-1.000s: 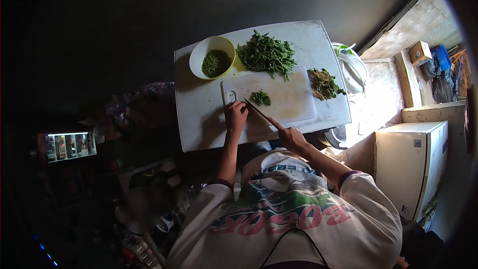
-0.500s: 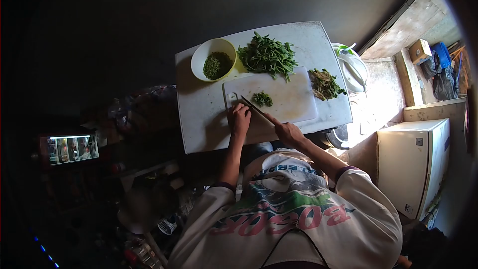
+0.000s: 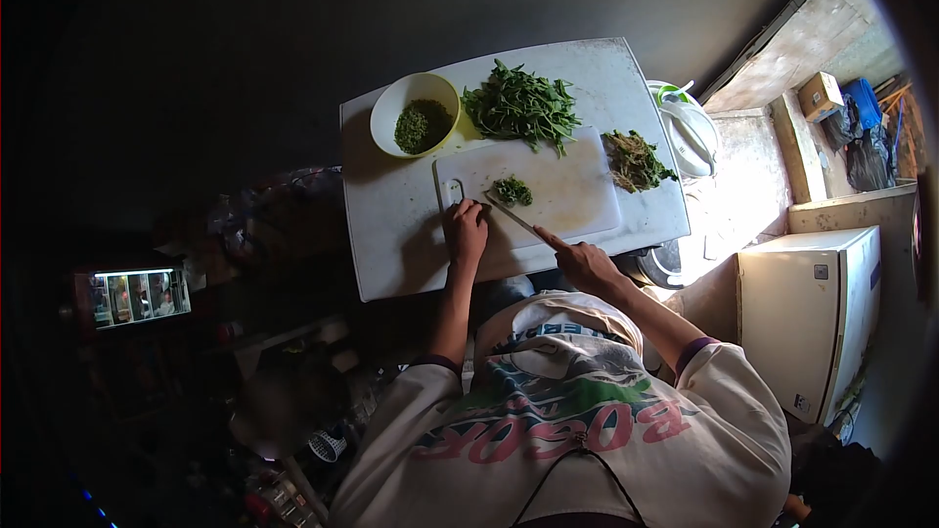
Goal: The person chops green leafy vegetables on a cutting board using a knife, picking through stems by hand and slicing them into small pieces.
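Observation:
My right hand (image 3: 587, 266) is closed round the handle of a knife (image 3: 514, 216), whose blade lies over the white cutting board (image 3: 577, 196). The knife's tip is close to my left hand (image 3: 466, 231), which rests at the board's near left edge. Its fingers are curled together, and what they hold is too small to make out. Beyond the blade sits a small heap of chopped greens (image 3: 512, 192). A pale yellow bowl (image 3: 383, 115) with finely cut greens (image 3: 423, 126) stands at the back left. Behind the board lies a pile of leafy greens (image 3: 523, 106).
Wilted stems and roots (image 3: 636, 161) lie right of the board on the white table (image 3: 391, 259). A white appliance (image 3: 690, 137) is past the table's right edge. A white fridge (image 3: 790, 323) stands at the right. A lit screen (image 3: 142, 295) shows at the left.
The knife has swung slightly; its tip has dipped toward the board, and my right hand has shifted a little to the right. The whole view has shifted slightly.

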Available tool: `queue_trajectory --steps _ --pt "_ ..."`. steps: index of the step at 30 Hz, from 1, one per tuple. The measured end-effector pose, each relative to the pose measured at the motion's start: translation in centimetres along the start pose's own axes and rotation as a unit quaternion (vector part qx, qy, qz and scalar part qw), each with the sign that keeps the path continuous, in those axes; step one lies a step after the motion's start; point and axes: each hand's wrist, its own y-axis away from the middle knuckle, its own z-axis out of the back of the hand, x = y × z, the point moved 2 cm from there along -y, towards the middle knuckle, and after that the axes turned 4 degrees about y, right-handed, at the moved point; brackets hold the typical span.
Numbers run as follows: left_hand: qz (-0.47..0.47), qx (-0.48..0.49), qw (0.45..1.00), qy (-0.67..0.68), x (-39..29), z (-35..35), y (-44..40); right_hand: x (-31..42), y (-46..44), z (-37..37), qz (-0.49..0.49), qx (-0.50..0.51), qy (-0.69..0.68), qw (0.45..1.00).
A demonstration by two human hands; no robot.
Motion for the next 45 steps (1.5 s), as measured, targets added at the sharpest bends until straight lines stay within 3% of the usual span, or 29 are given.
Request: queue_trajectory --steps 3,8,15,20,26,38,45 --pt "-0.010 -0.017 1.000 0.018 0.1 -0.1 0.5 0.7 0.4 -0.3 -0.001 0.015 0.006 1.000" --pt "-0.011 -0.042 0.999 0.018 -0.4 -0.1 0.6 -1.1 -2.1 -4.9 0.047 -0.056 -0.083 0.994" --pt "-0.009 -0.041 0.999 0.005 -1.4 0.8 0.1 0.4 -6.2 -4.4 0.048 -0.082 -0.035 0.995" --pt "0.044 -0.030 0.998 0.033 -1.7 1.1 -0.4 0.0 -4.7 -4.1 0.038 -0.059 -0.022 0.997" --pt "-0.016 -0.022 1.000 0.007 -0.8 0.4 -0.3 -0.8 -1.8 -3.3 -0.015 -0.028 -0.023 0.999" --pt "-0.008 -0.019 1.000 -0.003 -0.2 0.3 0.2 0.2 -0.1 -2.7 0.013 -0.036 -0.013 0.999" --pt "-0.007 -0.033 0.999 -0.003 -0.8 0.5 0.2 0.9 -3.5 -4.8 0.012 -0.036 -0.009 0.999"
